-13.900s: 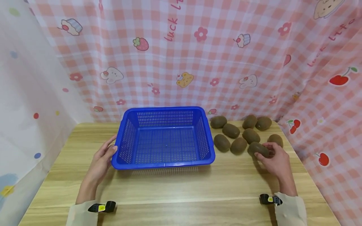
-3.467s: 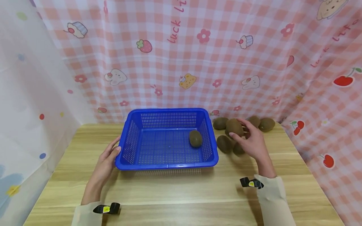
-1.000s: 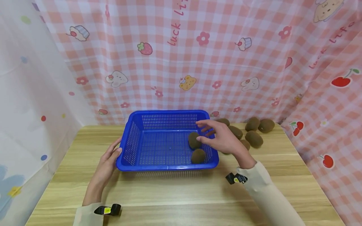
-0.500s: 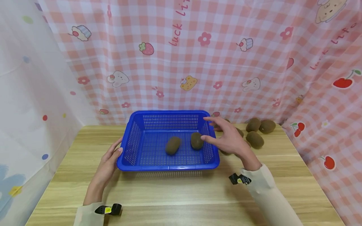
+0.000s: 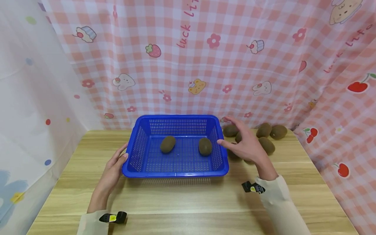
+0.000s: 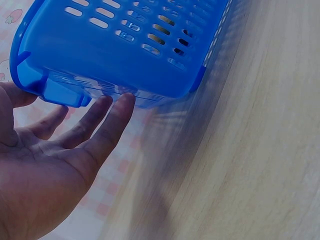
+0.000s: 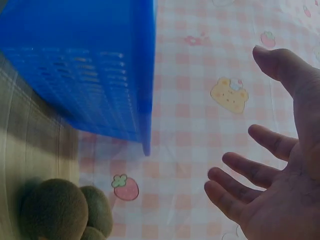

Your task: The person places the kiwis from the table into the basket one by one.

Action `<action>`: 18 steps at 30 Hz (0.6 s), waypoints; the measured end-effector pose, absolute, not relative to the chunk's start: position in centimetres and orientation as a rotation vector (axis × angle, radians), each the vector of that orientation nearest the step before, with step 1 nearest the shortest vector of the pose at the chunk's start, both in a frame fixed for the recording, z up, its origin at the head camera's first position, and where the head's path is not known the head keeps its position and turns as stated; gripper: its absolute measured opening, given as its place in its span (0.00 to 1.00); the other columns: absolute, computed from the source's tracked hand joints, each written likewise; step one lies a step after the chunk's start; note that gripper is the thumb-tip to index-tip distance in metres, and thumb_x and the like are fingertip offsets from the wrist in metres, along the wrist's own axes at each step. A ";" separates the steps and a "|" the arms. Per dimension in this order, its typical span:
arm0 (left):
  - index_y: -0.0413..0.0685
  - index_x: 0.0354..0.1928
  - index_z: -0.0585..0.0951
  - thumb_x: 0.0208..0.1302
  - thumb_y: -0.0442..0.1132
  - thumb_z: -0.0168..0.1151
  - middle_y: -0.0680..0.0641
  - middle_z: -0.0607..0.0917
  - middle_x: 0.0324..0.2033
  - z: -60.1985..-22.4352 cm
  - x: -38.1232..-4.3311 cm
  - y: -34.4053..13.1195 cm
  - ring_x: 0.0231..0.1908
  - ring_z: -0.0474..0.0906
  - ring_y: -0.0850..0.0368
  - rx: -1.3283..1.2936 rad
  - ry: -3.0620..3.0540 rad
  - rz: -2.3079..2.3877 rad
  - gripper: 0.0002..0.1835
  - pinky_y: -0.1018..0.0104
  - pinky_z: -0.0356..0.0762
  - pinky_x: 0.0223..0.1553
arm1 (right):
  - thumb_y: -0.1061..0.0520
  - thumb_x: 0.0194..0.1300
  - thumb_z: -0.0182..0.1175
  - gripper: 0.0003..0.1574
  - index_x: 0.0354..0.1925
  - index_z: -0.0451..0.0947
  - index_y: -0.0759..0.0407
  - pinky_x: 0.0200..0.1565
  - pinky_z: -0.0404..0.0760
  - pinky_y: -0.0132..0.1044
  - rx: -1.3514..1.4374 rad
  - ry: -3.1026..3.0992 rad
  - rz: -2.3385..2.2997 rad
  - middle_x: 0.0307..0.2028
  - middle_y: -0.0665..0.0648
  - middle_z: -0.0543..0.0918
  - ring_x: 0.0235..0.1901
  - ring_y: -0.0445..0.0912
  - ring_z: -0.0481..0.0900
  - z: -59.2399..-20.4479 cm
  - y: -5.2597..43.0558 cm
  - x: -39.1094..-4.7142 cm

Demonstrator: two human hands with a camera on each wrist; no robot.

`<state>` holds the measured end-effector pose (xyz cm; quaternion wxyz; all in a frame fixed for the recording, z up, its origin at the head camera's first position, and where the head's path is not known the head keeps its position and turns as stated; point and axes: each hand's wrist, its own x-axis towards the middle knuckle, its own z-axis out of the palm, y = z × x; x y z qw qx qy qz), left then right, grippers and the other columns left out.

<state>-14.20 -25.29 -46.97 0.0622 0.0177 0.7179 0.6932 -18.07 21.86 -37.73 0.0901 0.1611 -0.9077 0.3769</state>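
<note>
Inside the blue plastic basket (image 5: pixel 176 174), one kiwi (image 5: pixel 167 144) lies left of the middle and another kiwi (image 5: pixel 205 147) lies near the right wall. My left hand (image 5: pixel 111 169) is at the basket's left side, its thumb at the rim. In the left wrist view its extended fingertips (image 6: pixel 127 102) touch the outer wall under the rim. Spread and holding nothing, my right hand (image 5: pixel 245 143) hovers by the right rim, over several loose kiwis, partly hiding them. The right wrist view shows its fingers (image 7: pixel 245 170) apart from the basket.
On the table's right side, kiwis (image 5: pixel 266 146) lie in a loose group, with one kiwi (image 5: pixel 278 132) farthest right. The wooden table (image 5: pixel 176 205) ends at a pink checked cloth (image 5: pixel 170 65) behind. White cloth (image 5: pixel 35 98) hangs at the left.
One kiwi has rolled left across the basket floor from near the front right. My right hand has withdrawn rightward from over the basket toward the loose kiwis. The left hand stays put.
</note>
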 end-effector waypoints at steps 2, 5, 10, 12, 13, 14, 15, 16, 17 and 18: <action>0.57 0.81 0.56 0.81 0.54 0.47 0.63 0.81 0.55 -46.9 -14.2 -25.3 0.49 0.83 0.67 0.058 2.170 2.098 0.32 0.70 0.84 0.47 | 0.39 0.58 0.76 0.54 0.76 0.62 0.41 0.71 0.65 0.62 0.464 -2.672 1.112 0.73 0.53 0.70 0.74 0.55 0.66 -38.0 22.2 -18.1; 0.57 0.81 0.57 0.81 0.54 0.47 0.63 0.81 0.55 -46.9 -14.2 -25.3 0.50 0.83 0.67 0.056 2.172 2.094 0.32 0.70 0.84 0.48 | 0.39 0.57 0.76 0.56 0.77 0.61 0.42 0.72 0.61 0.64 0.420 -2.653 1.072 0.75 0.55 0.68 0.75 0.57 0.63 -38.4 22.7 -18.1; 0.58 0.81 0.57 0.81 0.55 0.47 0.63 0.80 0.56 -46.8 -14.1 -25.3 0.50 0.83 0.67 0.045 2.175 2.088 0.32 0.70 0.84 0.48 | 0.40 0.56 0.77 0.59 0.78 0.60 0.46 0.72 0.58 0.68 0.364 -2.635 1.031 0.77 0.59 0.63 0.76 0.62 0.58 -39.1 23.8 -18.1; 0.58 0.81 0.56 0.81 0.55 0.47 0.63 0.81 0.55 -46.9 -14.1 -25.3 0.49 0.83 0.66 0.041 2.169 2.091 0.32 0.69 0.84 0.47 | 0.41 0.56 0.77 0.59 0.79 0.60 0.44 0.72 0.58 0.68 0.345 -2.627 1.027 0.78 0.59 0.62 0.76 0.62 0.58 -39.4 24.2 -18.1; 0.58 0.81 0.56 0.81 0.55 0.47 0.63 0.81 0.55 -46.9 -14.1 -25.3 0.49 0.83 0.66 0.041 2.168 2.089 0.32 0.69 0.84 0.47 | 0.41 0.56 0.77 0.59 0.79 0.59 0.43 0.71 0.58 0.68 0.332 -2.623 1.025 0.78 0.58 0.62 0.76 0.61 0.58 -39.5 24.4 -18.1; 0.58 0.81 0.57 0.81 0.55 0.47 0.63 0.81 0.55 -46.9 -14.1 -25.3 0.48 0.84 0.66 0.039 2.168 2.090 0.32 0.69 0.84 0.46 | 0.41 0.56 0.77 0.59 0.79 0.59 0.41 0.71 0.58 0.69 0.317 -2.620 1.026 0.78 0.58 0.61 0.76 0.61 0.58 -39.6 24.7 -18.1; 0.58 0.81 0.57 0.81 0.55 0.47 0.63 0.81 0.55 -46.9 -14.1 -25.2 0.48 0.84 0.66 0.040 2.166 2.093 0.32 0.69 0.84 0.46 | 0.41 0.56 0.77 0.59 0.79 0.59 0.40 0.71 0.58 0.69 0.301 -2.615 1.028 0.79 0.58 0.61 0.76 0.61 0.57 -39.7 24.9 -18.0; 0.58 0.81 0.57 0.81 0.54 0.47 0.63 0.81 0.54 -46.9 -14.1 -25.2 0.48 0.84 0.66 0.041 2.163 2.099 0.32 0.68 0.85 0.46 | 0.41 0.56 0.77 0.59 0.79 0.58 0.40 0.71 0.58 0.69 0.291 -2.608 1.031 0.79 0.58 0.60 0.76 0.62 0.57 -39.8 25.1 -18.1; 0.58 0.81 0.57 0.81 0.54 0.47 0.63 0.82 0.54 -46.9 -14.1 -25.2 0.48 0.84 0.66 0.041 2.162 2.102 0.32 0.68 0.85 0.46 | 0.41 0.56 0.77 0.59 0.79 0.58 0.41 0.71 0.58 0.69 0.283 -2.601 1.032 0.79 0.58 0.60 0.76 0.62 0.57 -39.8 25.3 -18.1; 0.57 0.81 0.57 0.81 0.54 0.47 0.63 0.82 0.54 -46.9 -14.1 -25.2 0.48 0.84 0.65 0.042 2.161 2.105 0.32 0.68 0.85 0.46 | 0.42 0.56 0.77 0.59 0.79 0.58 0.41 0.71 0.57 0.70 0.280 -2.592 1.033 0.79 0.59 0.59 0.76 0.63 0.56 -39.9 25.5 -18.2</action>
